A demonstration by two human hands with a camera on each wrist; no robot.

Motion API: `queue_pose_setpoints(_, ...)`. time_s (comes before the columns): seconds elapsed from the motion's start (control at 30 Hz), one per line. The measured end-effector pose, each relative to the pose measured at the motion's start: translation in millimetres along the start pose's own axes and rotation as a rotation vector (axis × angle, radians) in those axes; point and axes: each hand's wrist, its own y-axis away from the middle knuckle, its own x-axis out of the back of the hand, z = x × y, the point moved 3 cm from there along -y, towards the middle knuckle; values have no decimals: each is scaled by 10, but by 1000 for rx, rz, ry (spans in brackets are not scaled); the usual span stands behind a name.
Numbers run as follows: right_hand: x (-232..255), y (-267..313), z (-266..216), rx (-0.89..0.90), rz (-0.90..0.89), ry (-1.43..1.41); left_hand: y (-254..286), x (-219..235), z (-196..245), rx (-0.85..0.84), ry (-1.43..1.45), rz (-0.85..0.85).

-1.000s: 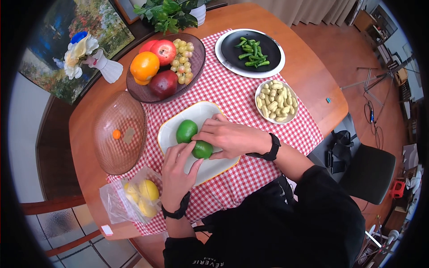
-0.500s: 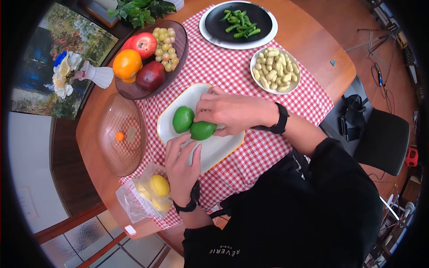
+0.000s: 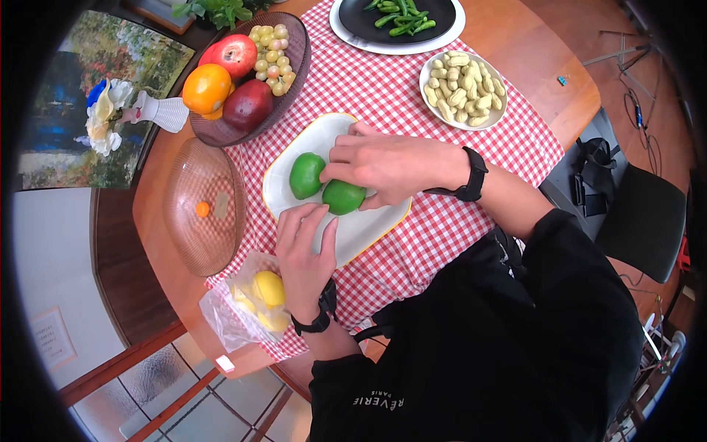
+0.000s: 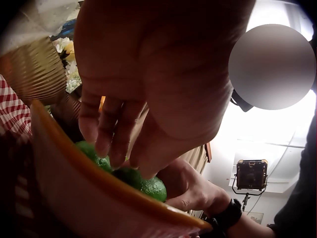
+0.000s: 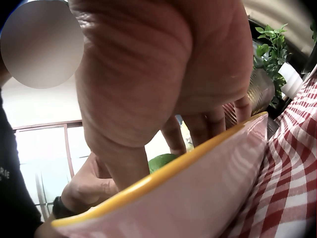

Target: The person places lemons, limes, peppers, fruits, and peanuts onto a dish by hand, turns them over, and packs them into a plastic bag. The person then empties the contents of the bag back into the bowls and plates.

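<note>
while the right hand (image 3: 390, 166) grips the nearer green fruit (image 3: 344, 198), the left hand (image 3: 303, 258), loosely spread, has drawn back to its edge, baring more of it; the farther green fruit (image 3: 305, 177) shares the white dish (image 3: 357, 236) on the counter (image 3: 541, 55).

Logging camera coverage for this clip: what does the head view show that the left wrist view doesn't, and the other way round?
Only the head view shows the bowl of peanuts, the green peppers and the black chair.

Only the left wrist view shows the square lamp on its stand and the bright ceiling.

Both show the yellow-rimmed dish, green fruits in it, the left hand, the right hand, the checked cloth and the flowers.
</note>
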Motion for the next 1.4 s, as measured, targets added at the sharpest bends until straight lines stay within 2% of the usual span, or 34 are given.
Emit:
queue_pose_setpoints(0.1, 92, -20, 1, -18, 30, 5, -11, -10, -45, -6, 19, -6)
queue_pose_setpoints(0.27, 84, -13, -26, 100, 152, -45, 16, -25, -23, -26, -37, 6)
queue_pose_setpoints(0.4, 31, -21, -12, 112, 132, -44, 7, 8, -17, -32, -29, 32)
queue_pose_setpoints(0.57, 13, -16, -22, 89, 96, -71, 1, 8, 10, 73, 28, 107)
queue_pose_setpoints(0.67, 18, -18, -38, 93, 85, -81, 2, 6, 60, 47, 16, 110)
queue_pose_setpoints(0.9, 7, -24, -12, 91, 97, -72, -3, 22, 45, 57, 30, 66)
queue_pose_setpoints(1.07, 29, -26, -49, 86, 74, -96, 2, 24, 84, -3, -17, 75)
queue_pose_setpoints(1.4, -17, -19, -61, 120, 95, -102, 19, 3, 33, 53, 40, 42)
